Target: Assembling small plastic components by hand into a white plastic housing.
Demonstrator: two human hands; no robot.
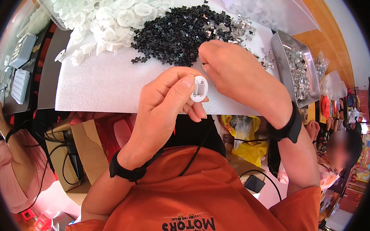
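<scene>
My left hand (169,95) pinches a small white round plastic part (199,89) between thumb and fingers, its recessed face with a squarish opening turned up. Just right of it, my right hand (230,67) is closed with the fingertips curled down at the near edge of a heap of small black plastic pieces (168,35). Whatever those fingertips hold, if anything, is hidden. Small shiny metal pieces (234,27) lie at the right side of the black heap, beyond my right hand.
White round parts (117,16) are piled at the far left on a white foam sheet (91,85). A metal tray (282,64) of small metal pieces stands on the right. Cardboard boxes (88,141) and a yellow bag (251,151) sit below the table edge. Other people are at both sides.
</scene>
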